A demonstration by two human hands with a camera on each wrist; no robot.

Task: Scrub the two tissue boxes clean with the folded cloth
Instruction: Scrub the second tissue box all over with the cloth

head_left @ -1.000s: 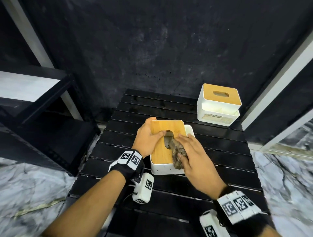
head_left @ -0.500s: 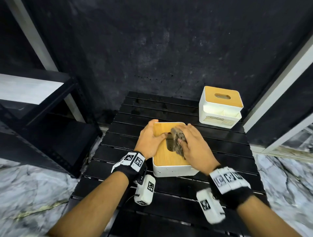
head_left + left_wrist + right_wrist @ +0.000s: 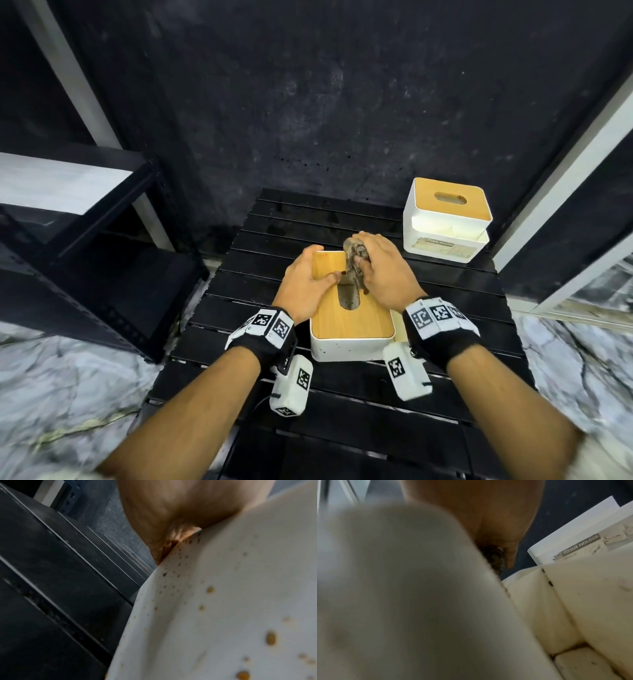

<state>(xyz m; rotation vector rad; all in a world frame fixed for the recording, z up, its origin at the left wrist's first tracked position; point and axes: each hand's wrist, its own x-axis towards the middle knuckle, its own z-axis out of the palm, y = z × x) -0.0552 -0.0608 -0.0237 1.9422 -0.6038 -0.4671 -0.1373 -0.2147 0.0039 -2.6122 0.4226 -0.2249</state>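
Fingers of the left hand lie spread over the left edge of the near tissue box at frame centre, thumb at the rim of the lid slot, bracing it on the black slatted surface. In the left wrist view, brown specks dot this box's white side wall. Just right of that, the right hand curls its fingers around the folded cloth, a dark mottled wad pressed on the far end of the bamboo lid. Further right, in the upper right of the surface, the second tissue box stands well apart; the label on its front reads "TISSUE HOLDER" in the right wrist view.
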